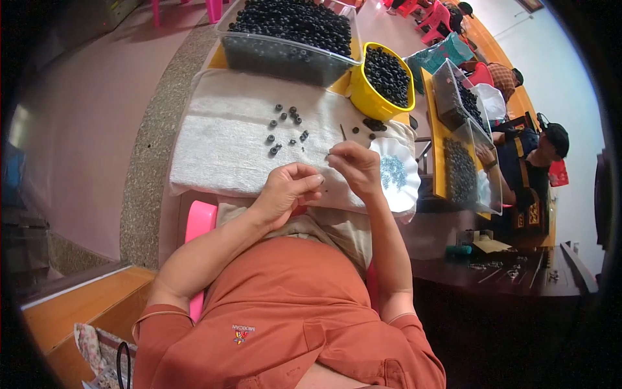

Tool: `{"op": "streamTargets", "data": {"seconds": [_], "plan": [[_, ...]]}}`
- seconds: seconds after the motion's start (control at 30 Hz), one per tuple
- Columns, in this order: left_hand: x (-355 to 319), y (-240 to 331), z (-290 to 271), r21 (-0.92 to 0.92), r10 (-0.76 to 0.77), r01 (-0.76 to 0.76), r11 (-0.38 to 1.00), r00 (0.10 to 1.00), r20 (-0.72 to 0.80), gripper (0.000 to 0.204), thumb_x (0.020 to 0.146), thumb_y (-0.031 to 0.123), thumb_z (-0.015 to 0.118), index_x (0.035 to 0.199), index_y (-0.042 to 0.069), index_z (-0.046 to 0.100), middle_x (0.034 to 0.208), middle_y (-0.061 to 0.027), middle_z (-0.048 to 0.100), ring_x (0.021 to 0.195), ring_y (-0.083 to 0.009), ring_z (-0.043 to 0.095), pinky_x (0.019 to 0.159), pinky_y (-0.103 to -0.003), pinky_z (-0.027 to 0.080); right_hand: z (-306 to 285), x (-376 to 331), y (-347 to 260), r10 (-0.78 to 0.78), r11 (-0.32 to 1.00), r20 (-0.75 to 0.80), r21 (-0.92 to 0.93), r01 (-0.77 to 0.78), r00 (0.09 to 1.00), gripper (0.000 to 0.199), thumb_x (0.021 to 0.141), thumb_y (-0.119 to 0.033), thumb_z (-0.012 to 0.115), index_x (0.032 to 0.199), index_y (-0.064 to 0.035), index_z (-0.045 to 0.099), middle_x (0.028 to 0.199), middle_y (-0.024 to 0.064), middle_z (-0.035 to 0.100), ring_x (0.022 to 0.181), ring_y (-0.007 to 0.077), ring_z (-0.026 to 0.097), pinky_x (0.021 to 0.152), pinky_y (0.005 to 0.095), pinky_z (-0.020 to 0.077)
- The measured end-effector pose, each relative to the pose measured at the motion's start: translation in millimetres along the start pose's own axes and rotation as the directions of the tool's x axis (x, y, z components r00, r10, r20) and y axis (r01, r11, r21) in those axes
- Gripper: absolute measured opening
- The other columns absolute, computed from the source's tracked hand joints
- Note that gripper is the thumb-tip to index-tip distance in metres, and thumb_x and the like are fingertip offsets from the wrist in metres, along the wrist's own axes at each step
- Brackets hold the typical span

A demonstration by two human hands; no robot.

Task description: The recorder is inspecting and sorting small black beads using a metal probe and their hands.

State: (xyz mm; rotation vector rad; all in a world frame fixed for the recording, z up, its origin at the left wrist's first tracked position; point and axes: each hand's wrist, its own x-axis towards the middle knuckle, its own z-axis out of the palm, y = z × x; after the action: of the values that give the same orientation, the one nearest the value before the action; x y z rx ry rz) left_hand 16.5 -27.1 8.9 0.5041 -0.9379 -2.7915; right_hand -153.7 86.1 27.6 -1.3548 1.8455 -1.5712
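Head view: two hands [324, 178] pinch tiny parts near about eleven loose black rings [285, 129].

A small tan, perhaps cardboard, package [490, 246] lies on the dark table [518, 285].

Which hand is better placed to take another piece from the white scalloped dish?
Right, probably. The right hand sits just beside the white scalloped dish; the left hand is farther over, fingers pinched together.

Black rings [285, 129] on white cloth [220, 149], yellow tub [366, 97].
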Motion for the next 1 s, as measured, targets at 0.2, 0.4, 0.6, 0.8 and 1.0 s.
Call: {"op": "streamTargets", "data": {"seconds": [0.2,0.4,0.6,0.8,1.0], "plan": [[1,0,-1,0.004,-0.001,0.001,1.0,1.0,-0.005,0.013,0.089,0.01,0.07,0.098,0.005,0.062,0.089,-0.0025,0.064,0.076,-0.0121,0.064,0.07,-0.026,0.057,-1,-8,-9,0.119,0.971,0.015,0.207,-0.12,0.993,0.01,0.085,0.007,0.066,0.094,0.0019,0.067,0.09,0.0046,0.063,0.08,0.012,0.063,0.07,0.0235,0.051],[0,0,-1,0.002,-0.003,0.003,1.0,1.0,-0.002,0.013,0.089,0.01,0.07,0.098,0.005,0.062,0.09,-0.0024,0.064,0.077,-0.0115,0.064,0.071,-0.026,0.057,0,-14,-8,0.194,0.922,0.009,0.341,-0.186,0.981,0.01,0.085,0.005,0.067,0.095,0.0027,0.068,0.093,0.0067,0.064,0.08,0.0144,0.065,0.073,0.025,0.053],[0,-2,-1,0.019,0.004,-0.004,1.0,1.0,0.004,0.013,0.09,0.011,0.069,0.099,0.004,0.062,0.09,-0.0029,0.064,0.078,-0.0118,0.064,0.071,-0.026,0.057,0,-18,-12,0.218,0.909,0.07,0.348,-0.229,0.973,0.01,0.088,-0.003,0.069,0.095,0.0042,0.067,0.093,0.0064,0.064,0.083,0.0123,0.063,0.075,0.0256,0.0548],[0,0,1,0.028,0.012,-0.012,1.0,1.0,0.018,0.012,0.09,0.012,0.069,0.098,0.004,0.063,0.091,-0.0027,0.064,0.081,-0.0121,0.063,0.073,-0.028,0.056,-3,-21,-9,0.181,0.916,0.101,0.345,-0.205,0.978,0.009,0.083,0.005,0.069,0.092,0.0049,0.067,0.092,0.0082,0.064,0.082,0.015,0.063,0.075,0.027,0.053],[3,-3,-4,0.042,0.018,-0.021,0.999,0.998,0.061,0.013,0.09,0.011,0.069,0.099,0.004,0.063,0.093,-0.0034,0.065,0.082,-0.0122,0.063,0.074,-0.029,0.056,-4,-20,-21,0.262,0.88,0.251,0.333,-0.338,0.932,0.006,0.082,0.003,0.069,0.088,0.0053,0.068,0.087,0.0095,0.065,0.079,0.0167,0.064,0.074,0.0281,0.0527]]}}
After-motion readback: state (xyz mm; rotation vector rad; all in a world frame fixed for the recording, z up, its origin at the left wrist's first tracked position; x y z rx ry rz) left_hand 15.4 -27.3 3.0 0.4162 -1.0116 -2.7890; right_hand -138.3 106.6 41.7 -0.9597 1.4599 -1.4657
